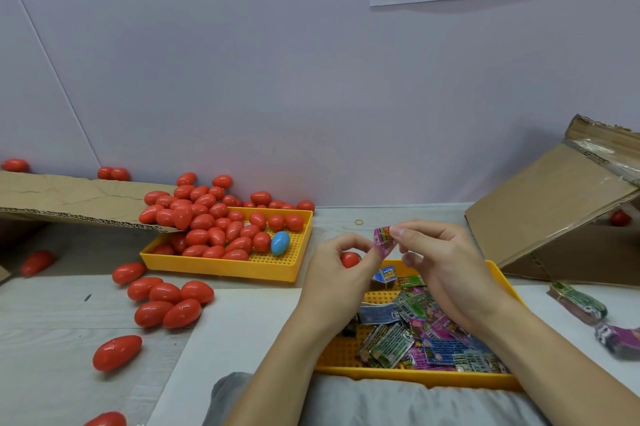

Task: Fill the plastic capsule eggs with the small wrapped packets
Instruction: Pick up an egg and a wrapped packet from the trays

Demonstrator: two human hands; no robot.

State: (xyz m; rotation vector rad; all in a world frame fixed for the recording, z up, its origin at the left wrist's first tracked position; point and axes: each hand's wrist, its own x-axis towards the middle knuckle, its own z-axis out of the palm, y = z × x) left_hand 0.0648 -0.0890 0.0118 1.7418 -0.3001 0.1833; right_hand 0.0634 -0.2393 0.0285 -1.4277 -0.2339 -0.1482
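Red eggs (221, 221) heap in the far tray (221, 268), left of the packet (383, 241). Left hand (341, 273) and right hand (440, 259) both pinch that packet; left also holds a red egg (349, 259). Below: packet tray (415, 379). Right: cardboard (554, 211).

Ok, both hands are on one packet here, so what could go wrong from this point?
1. The pink packet is pinched between the left hand and right hand above the table, beyond the packet tray; if it slips it may land outside the tray.
2. Loose red eggs lie on the table outside the egg tray and could roll off.
3. No open egg half is clearly visible in either hand, so filling may stall.
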